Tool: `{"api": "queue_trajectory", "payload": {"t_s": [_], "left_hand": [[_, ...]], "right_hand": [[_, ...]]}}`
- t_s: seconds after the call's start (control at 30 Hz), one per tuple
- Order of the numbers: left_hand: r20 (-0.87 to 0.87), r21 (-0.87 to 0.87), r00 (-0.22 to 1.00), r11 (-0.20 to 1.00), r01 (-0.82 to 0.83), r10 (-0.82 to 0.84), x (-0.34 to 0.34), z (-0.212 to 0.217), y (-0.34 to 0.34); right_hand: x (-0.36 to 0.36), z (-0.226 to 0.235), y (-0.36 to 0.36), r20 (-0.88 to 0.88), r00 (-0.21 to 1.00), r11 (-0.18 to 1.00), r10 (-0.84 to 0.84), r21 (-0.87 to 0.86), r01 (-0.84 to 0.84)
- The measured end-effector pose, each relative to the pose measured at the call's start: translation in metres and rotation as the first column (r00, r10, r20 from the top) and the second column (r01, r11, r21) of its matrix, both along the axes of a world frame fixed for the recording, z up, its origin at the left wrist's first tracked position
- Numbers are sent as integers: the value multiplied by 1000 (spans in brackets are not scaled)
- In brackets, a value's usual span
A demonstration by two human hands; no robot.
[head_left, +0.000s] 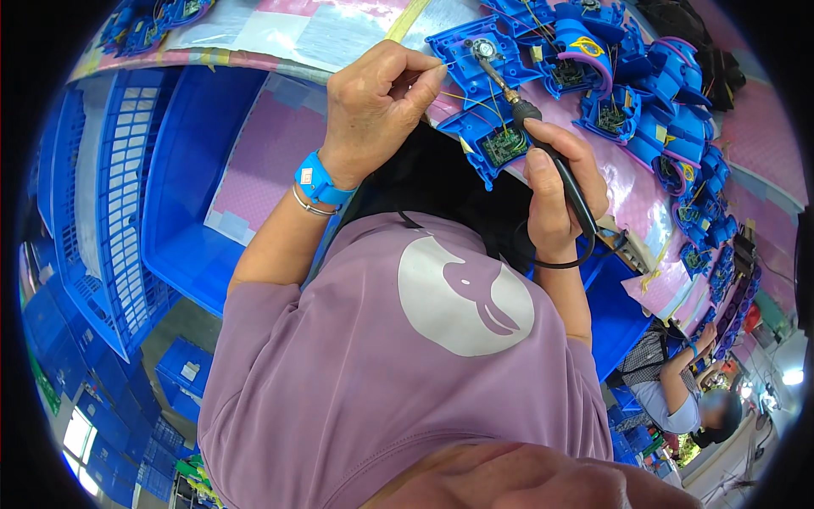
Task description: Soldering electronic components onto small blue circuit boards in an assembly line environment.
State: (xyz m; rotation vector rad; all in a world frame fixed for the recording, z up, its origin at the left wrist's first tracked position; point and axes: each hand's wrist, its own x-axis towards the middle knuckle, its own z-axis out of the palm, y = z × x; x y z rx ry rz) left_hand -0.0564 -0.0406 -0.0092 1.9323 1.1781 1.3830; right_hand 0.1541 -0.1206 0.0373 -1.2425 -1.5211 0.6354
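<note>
My right hand (566, 182) is wrapped round the black handle of a soldering iron (527, 112). Its metal tip reaches a small round speaker-like part (483, 47) set in a blue plastic shell (458, 75) on the table. My left hand (373, 106) is closed in a pinch at the left edge of that shell, with a thin wire (449, 63) at the fingertips. Just below, at the table's near edge, a second blue shell (475, 136) holds a green circuit board (506, 146). Thin yellow wires run between the two shells.
More blue shells (615, 110) with boards and wires crowd the table to the right. A large blue bin (186, 246) and a blue slotted crate (127, 195) stand at left. Another person (678, 399) sits at the lower right. The iron's black cord (585, 254) loops below my right hand.
</note>
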Motion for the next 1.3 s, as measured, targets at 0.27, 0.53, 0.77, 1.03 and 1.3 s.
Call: {"api": "queue_trajectory", "payload": {"t_s": [0.27,0.53,0.77,1.03,1.3], "left_hand": [[58,-29,998,1000,3,-2,-4,4,0],[-22,7,998,998,-58,58,-9,-1,0],[-47,11,996,997,-70,70,-10,-3,-1],[-42,-2,998,999,-50,50,-9,-5,1],[-42,-23,999,999,-28,27,-5,-3,4]], "right_hand": [[11,-16,-11,-263,962,995,-72,43,87],[-1,-2,8,-65,998,999,2,45,1],[-4,1,9,12,1000,998,26,-52,-25],[-3,1,10,48,998,999,48,-15,-48],[-5,3,12,106,992,997,69,39,-73]]}}
